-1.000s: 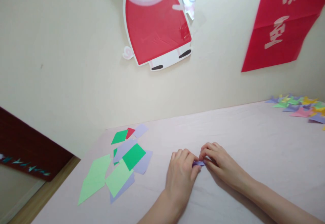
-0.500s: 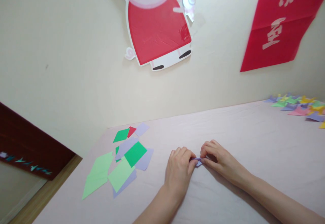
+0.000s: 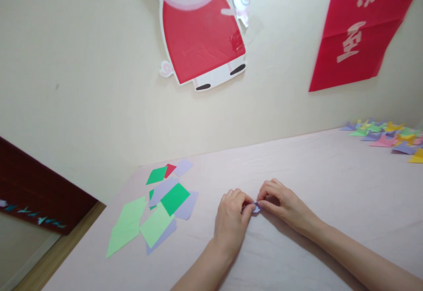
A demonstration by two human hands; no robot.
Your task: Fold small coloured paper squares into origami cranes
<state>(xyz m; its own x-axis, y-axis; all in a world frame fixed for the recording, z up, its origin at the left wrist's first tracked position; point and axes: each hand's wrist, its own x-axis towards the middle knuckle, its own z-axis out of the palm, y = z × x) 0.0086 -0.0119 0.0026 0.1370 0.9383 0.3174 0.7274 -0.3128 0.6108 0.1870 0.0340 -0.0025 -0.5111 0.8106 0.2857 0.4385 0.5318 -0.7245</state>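
Note:
Between my two hands is a small folded piece of purple paper point(image 3: 256, 208), mostly covered by fingers. My left hand point(image 3: 234, 214) pinches its left end between thumb and forefinger. From the other side, my right hand point(image 3: 280, 199) grips the right end with thumb and fingertips. Both hands are low over the pale cloth-covered surface point(image 3: 297, 163). How the paper is folded is too small to make out.
Left of my hands lie loose paper sheets, among them a dark green sheet point(image 3: 176, 198), a light green sheet point(image 3: 127, 225) and a red piece point(image 3: 169, 170). Folded coloured paper figures point(image 3: 385, 139) cluster at the far right. A wall point(image 3: 99, 106) rises behind the surface.
My hands have come slightly closer together, and less of the purple paper shows between them. The whole view has shifted a little.

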